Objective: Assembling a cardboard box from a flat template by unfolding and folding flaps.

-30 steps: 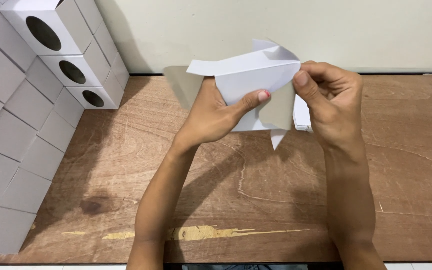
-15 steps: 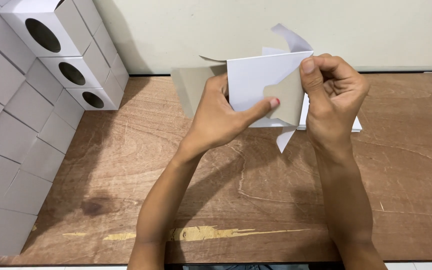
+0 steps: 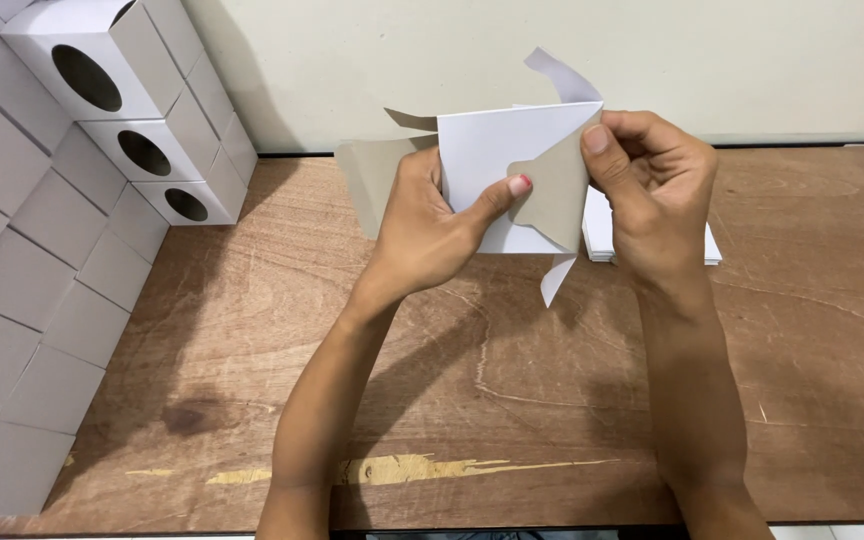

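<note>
Both hands are up off the worktop point(image 3: 512, 400) holding a half-folded white carton blank point(image 3: 497, 165) in the air, roughly over the back edge near the middle. Going left to right: stacked along the left edge and into the back-left corner is a wall of finished white boxes point(image 3: 102, 90), the top few showing round cut-out windows. Next comes the left hand point(image 3: 432, 235), closed around the left side of the blank with fingers behind and the thumb pressed across the white front panel, nail tip right at the edge of the grey flap point(image 3: 550, 185). A grey inner panel sticks out to the left of that hand. Then the right hand point(image 3: 652, 195), pinched shut on the flap's upper right part, thumb on top pushing it in over the white face. A loose white tab dangles below and another curls up above. Just behind the right hand, lying flat near the back edge, is a stack of flat blanks point(image 3: 707, 245), mostly hidden.

For doing this bit well, I'd say keep the left thumb planted so the front panel stays square, and roll the flap along its crease rather than mashing it, or the thin card will probably kink. Watch the dangling tab doesn't get trapped inside.
</note>
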